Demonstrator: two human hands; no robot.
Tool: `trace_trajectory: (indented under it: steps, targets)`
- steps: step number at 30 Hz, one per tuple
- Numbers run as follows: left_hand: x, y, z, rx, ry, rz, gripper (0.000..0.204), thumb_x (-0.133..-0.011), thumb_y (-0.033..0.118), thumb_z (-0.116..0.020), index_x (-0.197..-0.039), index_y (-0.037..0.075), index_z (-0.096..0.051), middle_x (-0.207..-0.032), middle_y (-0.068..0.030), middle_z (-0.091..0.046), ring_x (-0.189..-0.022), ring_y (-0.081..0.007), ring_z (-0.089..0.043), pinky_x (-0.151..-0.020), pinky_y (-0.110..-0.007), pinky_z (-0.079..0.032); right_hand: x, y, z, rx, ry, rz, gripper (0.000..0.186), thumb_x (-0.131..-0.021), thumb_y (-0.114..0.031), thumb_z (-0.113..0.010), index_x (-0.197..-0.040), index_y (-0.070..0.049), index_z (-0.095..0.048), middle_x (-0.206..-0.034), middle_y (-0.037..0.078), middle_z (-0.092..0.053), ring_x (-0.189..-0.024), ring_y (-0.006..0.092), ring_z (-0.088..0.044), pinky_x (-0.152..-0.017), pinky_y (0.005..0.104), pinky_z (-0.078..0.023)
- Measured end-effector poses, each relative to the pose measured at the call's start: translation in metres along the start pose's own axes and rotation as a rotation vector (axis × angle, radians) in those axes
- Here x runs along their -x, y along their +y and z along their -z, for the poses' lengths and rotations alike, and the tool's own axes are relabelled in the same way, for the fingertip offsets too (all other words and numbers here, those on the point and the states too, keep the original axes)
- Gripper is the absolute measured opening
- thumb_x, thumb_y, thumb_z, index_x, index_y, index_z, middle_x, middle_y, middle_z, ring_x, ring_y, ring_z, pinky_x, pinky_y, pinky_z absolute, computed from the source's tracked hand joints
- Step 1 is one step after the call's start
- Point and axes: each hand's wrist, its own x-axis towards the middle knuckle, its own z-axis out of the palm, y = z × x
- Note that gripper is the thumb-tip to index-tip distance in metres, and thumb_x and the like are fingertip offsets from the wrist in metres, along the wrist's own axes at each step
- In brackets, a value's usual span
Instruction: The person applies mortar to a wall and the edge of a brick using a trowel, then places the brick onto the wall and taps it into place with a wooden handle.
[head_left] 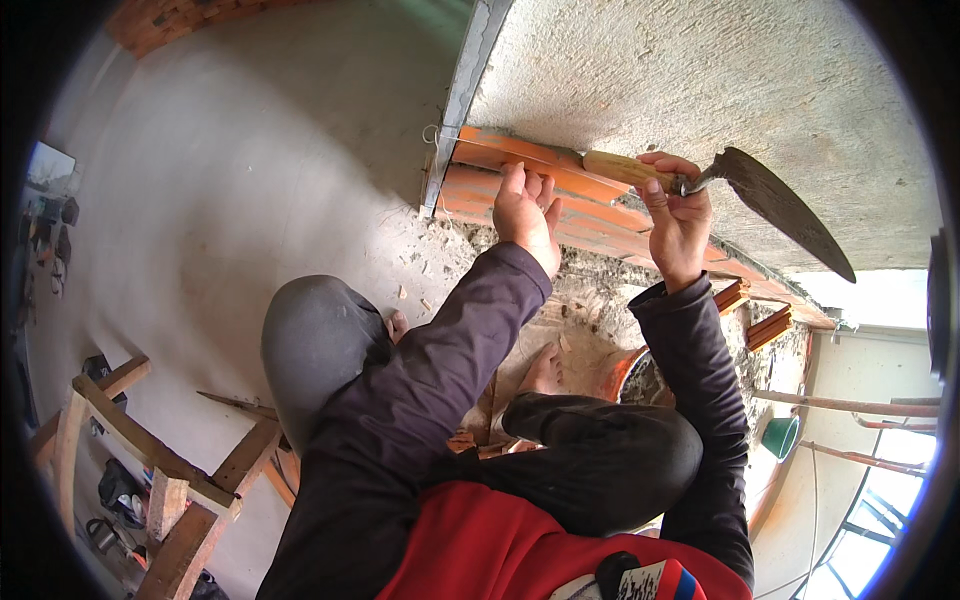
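Observation:
My right hand (682, 222) is closed round the wooden handle of a trowel (785, 205). Its dark pointed blade sticks out to the right, and the butt of the handle lies over the top orange brick (545, 165) of a low brick course. My left hand (530, 215) is open, palm partly up and fingers loosely bent, with the fingertips at the near face of that brick; whether they touch it I cannot tell. A thin string (441, 136) is tied round the metal upright (452, 120) at the left end of the bricks.
A rough plastered wall (700, 70) rises behind the bricks. Beside my bent right knee stands an orange bucket (622, 378) with mortar. More bricks (768, 326) are stacked on the right, near a green bucket (780, 436). Wooden trestles (185, 480) stand at lower left.

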Motion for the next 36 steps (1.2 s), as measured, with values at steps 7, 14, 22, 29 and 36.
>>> trace_trajectory:
  steps: [7,14,22,29,36]
  targets:
    - [0.000,-0.001,0.000,0.007,0.001,-0.017,0.041,-0.098,0.037,-0.042,-0.129,0.011,-0.042,-0.124,-0.0028,-0.049,-0.111,-0.0173,-0.051,-0.094,-0.041,-0.037,0.002,-0.006,-0.006,-0.032,0.014,0.003,0.021,-0.093,-0.003,-0.061,-0.112,-0.003,-0.052,-0.114,0.009,-0.061,-0.103,0.0130,-0.055,-0.085,0.0261,-0.046]
    - [0.002,0.000,-0.001,0.005,-0.007,-0.009,0.048,-0.099,0.038,-0.041,-0.137,0.010,-0.038,-0.136,-0.0047,-0.045,-0.116,-0.0175,-0.050,-0.096,-0.039,-0.036,0.001,-0.003,-0.011,-0.068,-0.003,0.000,0.021,-0.092,-0.003,-0.062,-0.112,-0.002,-0.053,-0.114,0.009,-0.061,-0.100,0.0125,-0.055,-0.082,0.0254,-0.047]
    - [0.002,0.000,0.001,-0.020,-0.027,-0.009,0.051,-0.099,0.039,-0.040,-0.141,0.012,-0.035,-0.142,-0.0049,-0.043,-0.117,-0.0165,-0.049,-0.096,-0.039,-0.036,-0.001,-0.009,-0.002,-0.021,0.019,0.037,0.021,-0.092,-0.003,-0.062,-0.112,-0.003,-0.054,-0.113,0.010,-0.062,-0.104,0.0161,-0.057,-0.091,0.0305,-0.046]
    - [-0.004,-0.003,0.004,-0.001,-0.052,-0.013,0.050,-0.098,0.038,-0.043,-0.140,0.013,-0.037,-0.128,-0.0027,-0.048,-0.111,-0.0157,-0.051,-0.094,-0.040,-0.036,0.001,-0.007,0.003,0.035,0.032,-0.022,0.019,-0.092,-0.004,-0.062,-0.110,-0.003,-0.055,-0.109,0.008,-0.062,-0.104,0.0145,-0.055,-0.091,0.0286,-0.044]
    - [-0.002,0.001,0.007,-0.082,-0.133,-0.042,0.076,-0.097,0.039,-0.041,-0.153,0.006,-0.002,-0.154,-0.0145,-0.024,-0.129,-0.0285,-0.042,-0.107,-0.046,-0.031,0.052,-0.040,0.072,0.119,0.201,-0.004,0.016,-0.097,-0.011,-0.057,-0.110,-0.002,-0.054,-0.098,0.007,-0.063,-0.089,0.0131,-0.058,-0.081,0.0274,-0.047]
